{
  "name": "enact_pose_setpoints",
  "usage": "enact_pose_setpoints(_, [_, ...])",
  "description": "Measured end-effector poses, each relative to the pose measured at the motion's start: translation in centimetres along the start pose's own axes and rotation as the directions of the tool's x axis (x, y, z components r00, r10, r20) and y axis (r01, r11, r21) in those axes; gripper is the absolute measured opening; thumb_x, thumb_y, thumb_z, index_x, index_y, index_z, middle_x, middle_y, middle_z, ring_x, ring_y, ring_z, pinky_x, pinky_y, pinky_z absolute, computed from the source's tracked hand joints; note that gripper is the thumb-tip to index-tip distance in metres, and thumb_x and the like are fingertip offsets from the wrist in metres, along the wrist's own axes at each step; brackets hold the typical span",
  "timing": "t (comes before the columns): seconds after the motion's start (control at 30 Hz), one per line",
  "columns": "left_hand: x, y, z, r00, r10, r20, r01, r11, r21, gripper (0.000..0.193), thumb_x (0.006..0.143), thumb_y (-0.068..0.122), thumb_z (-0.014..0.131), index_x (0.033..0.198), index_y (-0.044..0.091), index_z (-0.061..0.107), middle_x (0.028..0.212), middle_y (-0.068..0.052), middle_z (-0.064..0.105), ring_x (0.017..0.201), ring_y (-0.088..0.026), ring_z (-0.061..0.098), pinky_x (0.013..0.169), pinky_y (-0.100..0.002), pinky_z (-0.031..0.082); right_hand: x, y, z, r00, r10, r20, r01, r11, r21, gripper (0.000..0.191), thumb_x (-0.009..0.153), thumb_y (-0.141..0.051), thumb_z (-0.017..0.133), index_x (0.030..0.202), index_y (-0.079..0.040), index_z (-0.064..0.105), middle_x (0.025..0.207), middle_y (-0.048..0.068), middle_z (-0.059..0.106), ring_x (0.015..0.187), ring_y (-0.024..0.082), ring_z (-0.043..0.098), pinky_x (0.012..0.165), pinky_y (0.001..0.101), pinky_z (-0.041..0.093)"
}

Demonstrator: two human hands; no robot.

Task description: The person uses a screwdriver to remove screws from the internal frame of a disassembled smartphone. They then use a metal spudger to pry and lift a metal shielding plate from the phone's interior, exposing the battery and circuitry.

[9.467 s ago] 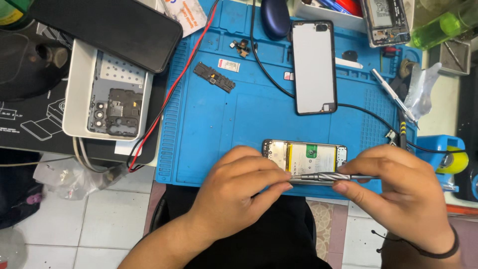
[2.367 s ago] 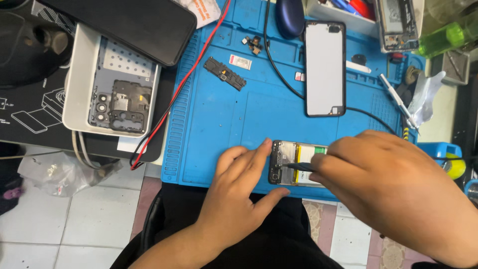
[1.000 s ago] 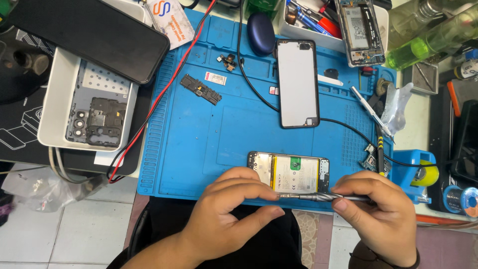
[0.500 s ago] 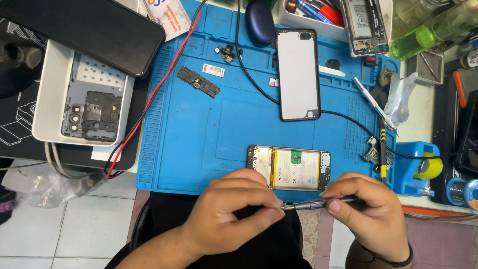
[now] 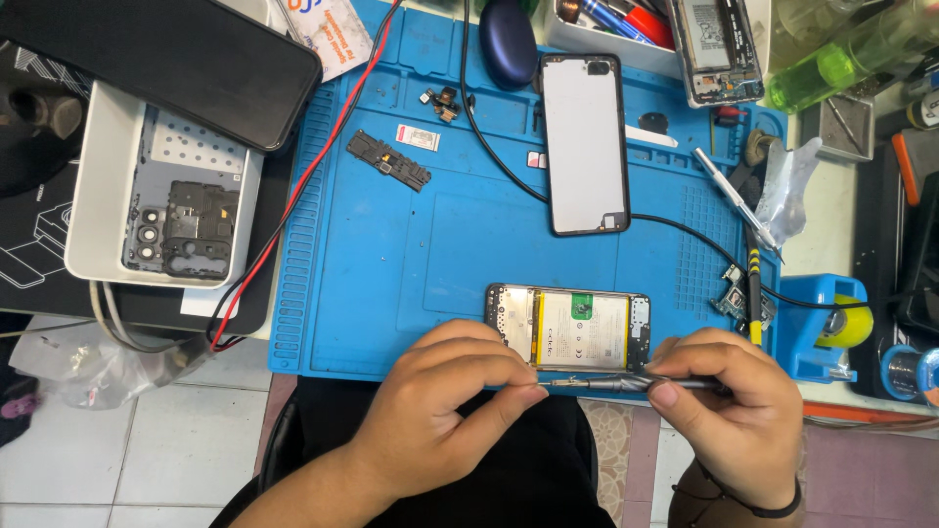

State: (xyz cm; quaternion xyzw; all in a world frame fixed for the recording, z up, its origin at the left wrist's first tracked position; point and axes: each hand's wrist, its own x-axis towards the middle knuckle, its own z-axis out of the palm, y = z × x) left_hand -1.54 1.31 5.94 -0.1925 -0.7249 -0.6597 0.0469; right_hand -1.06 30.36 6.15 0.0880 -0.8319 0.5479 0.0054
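Screwdriver (image 5: 626,383), slim metal precision type, lies horizontal between your hands at the near edge of the blue repair mat (image 5: 391,264), just below the opened phone (image 5: 569,329). Your right hand (image 5: 734,411) pinches the handle end w/ thumb and fingers closed on it; your left hand (image 5: 450,401) has fingertips curled narrow round the tip end, thumb under. Can't tell if the tip carries a bit or screw, too small.

Opened phone sits flat on the mat, back off, battery and boards showing, long side toward you, touching neither hand clearly.

Further up the mat: white back cover (image 5: 585,145) lying flat, a black cable (image 5: 509,176) running past it, a small black bracket part (image 5: 388,160). Left of the mat a white tray (image 5: 98,196) holds another stripped phone frame (image 5: 186,210), dark phone (image 5: 166,54) overlapping its top. Red wire (image 5: 313,176) crosses the mat's left edge. Right side: tweezers (image 5: 734,196), blue tape holder (image 5: 827,323).
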Motion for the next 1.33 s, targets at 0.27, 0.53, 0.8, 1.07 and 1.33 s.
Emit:
enact_pose_setpoints(0.27, [-0.1,-0.4,0.1,0.999,0.006,0.035,-0.007,1.0,0.016,0.009,0.089,0.009,0.08,0.092,0.004,0.073,0.092,-0.005,0.077,0.088,-0.022,0.071,0.083,-0.033,0.056,0.1,0.2,-0.3,0.999,0.027,0.022,-0.026,0.999,-0.046,0.02,0.076,0.0,0.08,0.094,0.002,0.072,0.092,0.009,0.069,0.086,0.016,0.069,0.066,0.0222,0.053])
enact_pose_setpoints(0.53, [-0.5,-0.6,-0.2,0.997,0.058,0.051,-0.063,0.994,0.094,0.009,0.089,0.01,0.079,0.094,0.005,0.073,0.093,-0.006,0.077,0.089,-0.024,0.07,0.083,-0.034,0.055,0.9,0.4,-0.6,0.993,-0.008,0.116,0.023,0.992,-0.125,0.011,0.08,-0.004,0.078,0.09,0.0,0.073,0.085,0.008,0.073,0.079,0.015,0.072,0.065,0.0247,0.055])
enact_pose_setpoints(0.8, [-0.7,-1.5,-0.6,0.999,-0.01,0.041,-0.003,0.953,0.304,0.079,0.074,0.031,0.091,0.139,0.003,0.054,0.126,-0.015,0.068,0.119,-0.033,0.055,0.1,-0.041,0.047,3.1,-3.6,-0.4,0.985,-0.039,0.17,0.099,0.926,-0.364,0.022,0.075,-0.012,0.083,0.092,-0.003,0.075,0.087,0.007,0.074,0.07,0.011,0.07,0.059,0.024,0.053])
enact_pose_setpoints(1.07, [-0.8,-3.0,-0.3,0.998,-0.062,-0.007,0.057,0.87,0.49,0.112,0.075,0.022,0.089,0.158,-0.004,0.019,0.132,-0.015,0.065,0.125,-0.031,0.052,0.108,-0.044,0.04,7.5,-9.2,2.2,0.857,-0.217,0.468,0.491,0.621,-0.611,0.018,0.072,-0.018,0.086,0.085,-0.01,0.075,0.075,0.0,0.065,0.07,0.019,0.064,0.061,0.0332,0.048])
enact_pose_setpoints(1.33, [-0.9,-3.4,-1.0,0.997,-0.076,0.006,0.064,0.881,0.468,0.114,0.075,0.024,0.089,0.158,-0.003,0.018,0.123,-0.013,0.067,0.121,-0.031,0.054,0.108,-0.046,0.039,9.4,-10.5,4.8,0.79,-0.23,0.569,0.58,0.583,-0.569,0.019,0.07,-0.018,0.085,0.083,-0.01,0.072,0.077,0.001,0.065,0.071,0.023,0.063,0.063,0.0373,0.049])
